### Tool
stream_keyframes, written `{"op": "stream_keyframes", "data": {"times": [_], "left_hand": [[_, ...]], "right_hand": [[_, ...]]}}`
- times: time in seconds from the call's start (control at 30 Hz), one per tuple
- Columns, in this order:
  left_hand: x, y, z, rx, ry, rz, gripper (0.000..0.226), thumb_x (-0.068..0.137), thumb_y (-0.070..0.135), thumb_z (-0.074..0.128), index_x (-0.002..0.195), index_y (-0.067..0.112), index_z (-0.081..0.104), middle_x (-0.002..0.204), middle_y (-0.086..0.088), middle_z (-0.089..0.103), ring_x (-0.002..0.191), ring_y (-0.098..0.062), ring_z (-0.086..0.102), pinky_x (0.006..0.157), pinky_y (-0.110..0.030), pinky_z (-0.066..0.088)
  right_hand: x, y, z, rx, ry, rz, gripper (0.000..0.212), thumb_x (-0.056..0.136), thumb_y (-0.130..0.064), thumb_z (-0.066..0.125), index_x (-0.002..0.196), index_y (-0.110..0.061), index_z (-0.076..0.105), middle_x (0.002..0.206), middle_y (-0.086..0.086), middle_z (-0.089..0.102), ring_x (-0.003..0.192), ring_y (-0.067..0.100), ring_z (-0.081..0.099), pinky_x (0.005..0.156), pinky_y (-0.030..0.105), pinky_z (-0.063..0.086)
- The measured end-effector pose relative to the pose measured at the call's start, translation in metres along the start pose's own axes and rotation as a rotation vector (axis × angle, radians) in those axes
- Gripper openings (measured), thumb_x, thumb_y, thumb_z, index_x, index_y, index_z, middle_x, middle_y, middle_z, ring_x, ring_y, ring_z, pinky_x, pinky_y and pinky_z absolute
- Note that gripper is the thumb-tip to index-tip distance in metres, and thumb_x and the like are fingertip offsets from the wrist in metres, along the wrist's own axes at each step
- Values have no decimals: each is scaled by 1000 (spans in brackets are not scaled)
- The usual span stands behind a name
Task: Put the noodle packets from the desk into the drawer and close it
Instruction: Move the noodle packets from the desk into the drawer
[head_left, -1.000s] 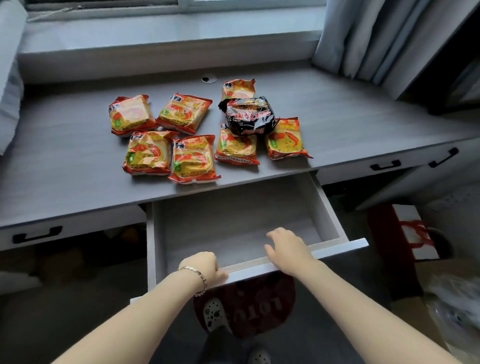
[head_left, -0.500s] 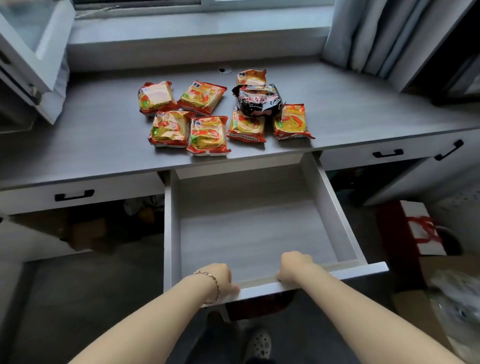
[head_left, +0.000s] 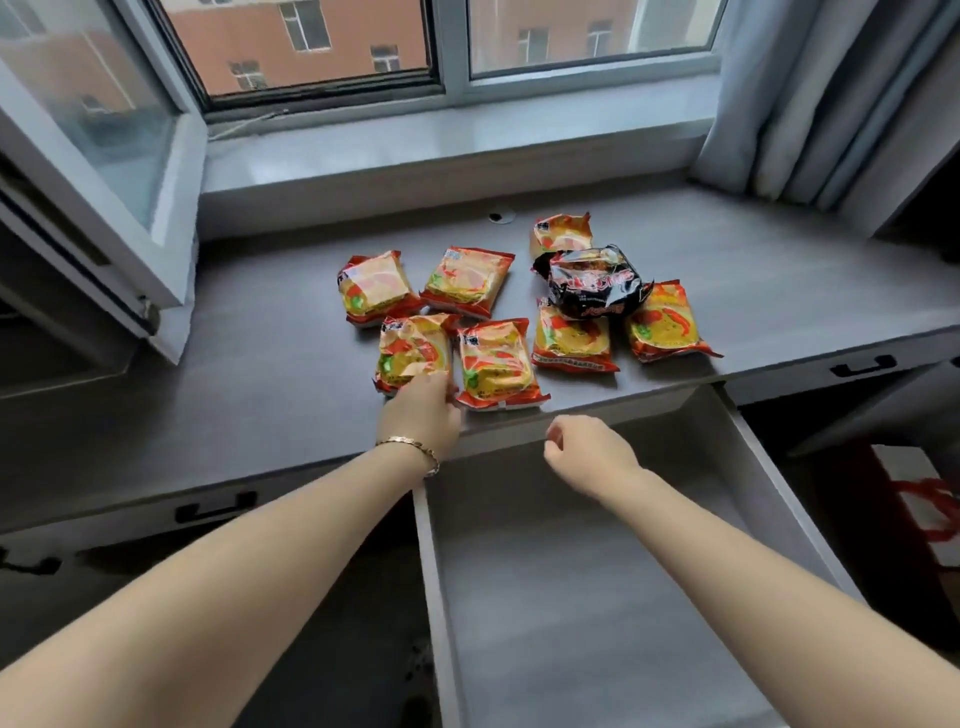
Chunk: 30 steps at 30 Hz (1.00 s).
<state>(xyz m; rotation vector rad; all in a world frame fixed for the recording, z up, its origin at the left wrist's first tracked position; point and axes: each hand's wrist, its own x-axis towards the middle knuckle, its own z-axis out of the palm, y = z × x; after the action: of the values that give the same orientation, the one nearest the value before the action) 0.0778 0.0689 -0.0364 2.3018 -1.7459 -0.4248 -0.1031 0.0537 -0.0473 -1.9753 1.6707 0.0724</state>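
Observation:
Several orange noodle packets lie on the grey desk (head_left: 260, 384), with one black packet (head_left: 592, 283) resting on top of the right-hand ones. My left hand (head_left: 423, 413) touches the near edge of the front-left orange packet (head_left: 413, 348); whether it grips it I cannot tell. Beside it lies another orange packet (head_left: 496, 364). My right hand (head_left: 589, 452) hovers over the open drawer (head_left: 571, 597), fingers loosely curled and holding nothing. The drawer is pulled far out and its grey bottom is bare.
An open window sash (head_left: 104, 171) juts over the desk's left side. A curtain (head_left: 810, 93) hangs at the right. Closed drawers with black handles (head_left: 215, 512) (head_left: 862, 366) flank the open one. A red-and-white bag (head_left: 914, 514) stands on the floor at right.
Both hands have left the drawer's front edge and moved forward. The left one now reaches the front-left packet. The drawer stands pulled out further than a second ago.

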Motion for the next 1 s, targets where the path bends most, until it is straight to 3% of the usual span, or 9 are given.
{"op": "stream_keyframes", "data": {"times": [0.1,0.17,0.3,0.47,0.53,0.63,0.77,0.9,1.0], "left_hand": [[60,-33,-6,72,-17,64,39,87,19,57,124,12,51,130,-8,51,114,-29,52,86,-38,49],[98,-54,-2,148,-81,94,58,83,32,65,134,14,43,141,-7,42,126,-28,44,98,-39,46],[134,-68,12,53,-186,-89,89,78,52,66,147,18,23,154,-16,19,138,-35,29,110,-44,35],[157,-54,24,-30,-262,-255,105,75,62,64,151,26,2,156,-23,3,142,-40,17,110,-50,30],[160,-50,27,-46,-279,-334,112,72,65,65,151,25,-3,154,-25,9,141,-39,18,109,-48,30],[161,-48,28,-88,-285,-388,121,66,63,71,151,26,-7,148,-26,20,135,-38,25,107,-47,32],[145,-49,19,-126,-267,-397,119,67,55,76,150,30,-6,149,-25,16,134,-42,26,106,-51,33],[97,-38,7,-321,-173,-251,104,71,50,69,149,37,2,143,-20,21,129,-44,36,105,-50,38],[40,-19,17,-494,-135,-55,90,72,38,72,143,43,16,137,-12,24,122,-38,44,100,-41,44]], "right_hand": [[44,-41,1,124,150,88,38,92,-30,48,123,-9,54,126,11,54,114,29,55,92,40,48],[74,-65,7,175,171,205,53,90,-39,52,133,-9,43,134,13,45,124,30,46,100,41,42],[104,-84,25,147,110,389,87,82,-55,56,146,-10,19,145,18,34,135,34,33,108,46,31],[120,-88,32,234,151,498,104,72,-54,69,148,-11,12,146,19,35,136,34,33,107,46,34],[119,-89,30,319,157,550,111,66,-51,77,146,-7,13,143,20,35,133,34,37,107,43,36],[111,-88,28,389,188,523,105,63,-47,80,140,-7,22,136,15,35,124,31,48,99,39,45],[89,-85,22,408,215,339,81,67,-43,80,130,-15,37,128,8,43,114,26,55,90,37,49],[42,-54,8,632,331,217,72,64,-34,83,123,-21,44,114,-4,62,105,15,60,90,33,52],[-1,-7,11,776,366,249,68,59,-24,88,112,-29,46,94,-21,59,88,-2,59,81,20,48]]}}
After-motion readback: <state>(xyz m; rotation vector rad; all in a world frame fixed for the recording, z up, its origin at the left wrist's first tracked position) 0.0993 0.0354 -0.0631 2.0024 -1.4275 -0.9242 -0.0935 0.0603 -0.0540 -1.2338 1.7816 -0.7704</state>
